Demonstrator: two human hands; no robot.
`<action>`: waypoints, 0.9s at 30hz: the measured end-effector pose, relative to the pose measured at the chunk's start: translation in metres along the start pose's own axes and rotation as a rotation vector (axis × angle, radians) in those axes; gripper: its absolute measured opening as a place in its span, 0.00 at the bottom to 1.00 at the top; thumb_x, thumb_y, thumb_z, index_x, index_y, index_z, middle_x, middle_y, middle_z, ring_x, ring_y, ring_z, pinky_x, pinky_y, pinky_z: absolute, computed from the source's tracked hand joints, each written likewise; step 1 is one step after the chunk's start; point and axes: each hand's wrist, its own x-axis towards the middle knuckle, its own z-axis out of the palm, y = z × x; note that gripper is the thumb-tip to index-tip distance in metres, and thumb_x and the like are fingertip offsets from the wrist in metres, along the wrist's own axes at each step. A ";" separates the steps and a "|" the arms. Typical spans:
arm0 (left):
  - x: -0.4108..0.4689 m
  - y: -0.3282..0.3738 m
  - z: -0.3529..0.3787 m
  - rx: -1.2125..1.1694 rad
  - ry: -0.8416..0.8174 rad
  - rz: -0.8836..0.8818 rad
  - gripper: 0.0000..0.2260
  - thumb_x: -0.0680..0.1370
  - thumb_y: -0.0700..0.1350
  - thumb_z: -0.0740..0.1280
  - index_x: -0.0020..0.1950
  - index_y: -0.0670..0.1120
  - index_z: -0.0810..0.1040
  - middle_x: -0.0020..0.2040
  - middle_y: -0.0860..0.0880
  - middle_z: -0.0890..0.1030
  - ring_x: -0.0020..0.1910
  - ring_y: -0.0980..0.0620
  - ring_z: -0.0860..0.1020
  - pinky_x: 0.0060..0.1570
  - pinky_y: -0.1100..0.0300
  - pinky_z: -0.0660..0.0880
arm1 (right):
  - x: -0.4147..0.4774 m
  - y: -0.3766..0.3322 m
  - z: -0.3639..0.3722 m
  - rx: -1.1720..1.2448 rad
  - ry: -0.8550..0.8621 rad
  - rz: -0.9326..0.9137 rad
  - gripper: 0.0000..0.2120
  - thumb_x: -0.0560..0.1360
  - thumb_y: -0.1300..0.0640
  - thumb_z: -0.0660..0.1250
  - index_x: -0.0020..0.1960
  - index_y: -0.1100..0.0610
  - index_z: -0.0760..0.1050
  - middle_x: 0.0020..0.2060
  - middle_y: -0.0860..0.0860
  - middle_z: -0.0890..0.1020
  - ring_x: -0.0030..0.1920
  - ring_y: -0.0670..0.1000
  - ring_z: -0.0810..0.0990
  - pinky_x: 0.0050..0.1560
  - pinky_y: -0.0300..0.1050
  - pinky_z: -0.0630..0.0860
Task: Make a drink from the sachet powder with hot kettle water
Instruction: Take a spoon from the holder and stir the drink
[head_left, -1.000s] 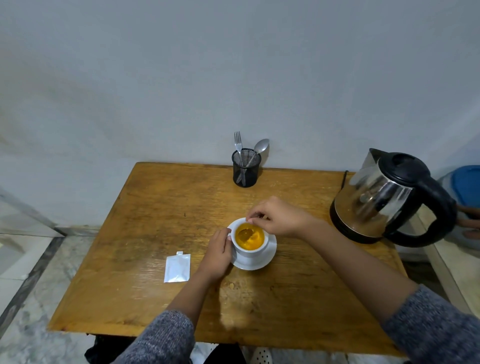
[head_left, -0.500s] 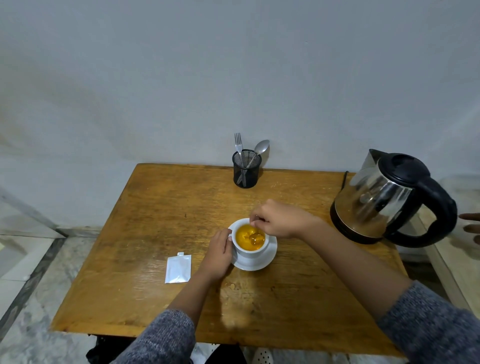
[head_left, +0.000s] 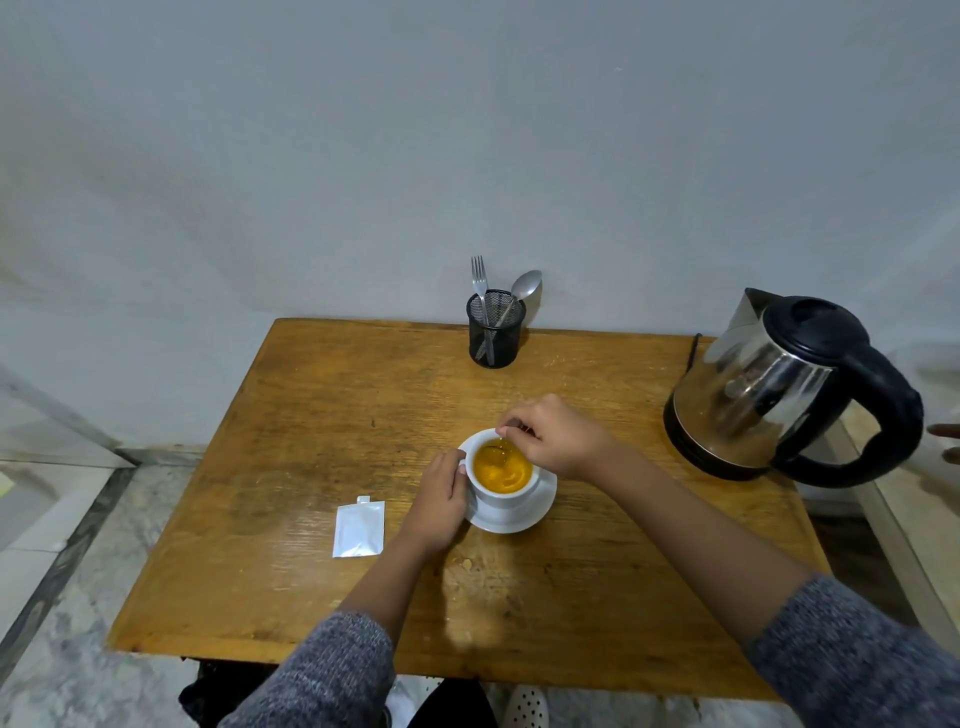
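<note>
A white cup full of orange drink stands on a white saucer in the middle of the wooden table. My left hand grips the cup's left side. My right hand hovers over the cup's far rim, fingers pinched on a small spoon whose tip dips into the liquid; most of the spoon is hidden. The torn silver sachet lies flat to the left of my left hand. The steel kettle with black lid and handle stands at the table's right edge.
A black mesh holder with a fork and a spoon stands at the table's back edge against the wall. Another person's fingers show at the far right. Tiled floor lies to the left.
My right hand has circled over the cup with the spoon, and the orange liquid swirls. My left hand stays on the cup. The camera view has shifted slightly.
</note>
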 end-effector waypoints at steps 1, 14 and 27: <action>0.000 0.000 0.000 -0.001 -0.002 -0.005 0.12 0.81 0.47 0.52 0.59 0.49 0.71 0.54 0.47 0.74 0.54 0.52 0.72 0.54 0.60 0.66 | -0.001 0.000 -0.002 -0.030 -0.009 -0.014 0.13 0.79 0.56 0.59 0.57 0.60 0.78 0.54 0.56 0.82 0.51 0.53 0.79 0.52 0.51 0.77; 0.001 -0.001 0.001 0.012 0.002 0.002 0.11 0.81 0.45 0.52 0.57 0.47 0.72 0.52 0.46 0.74 0.53 0.50 0.71 0.53 0.58 0.67 | -0.006 -0.010 -0.005 -0.027 -0.109 -0.023 0.11 0.78 0.57 0.61 0.53 0.59 0.80 0.46 0.55 0.83 0.42 0.51 0.79 0.40 0.47 0.74; 0.000 -0.001 0.001 0.015 0.005 -0.012 0.11 0.81 0.46 0.53 0.58 0.47 0.72 0.54 0.47 0.74 0.54 0.51 0.71 0.53 0.60 0.66 | -0.005 -0.005 -0.005 -0.032 -0.007 0.063 0.13 0.79 0.56 0.59 0.58 0.58 0.77 0.54 0.54 0.81 0.50 0.51 0.79 0.50 0.47 0.77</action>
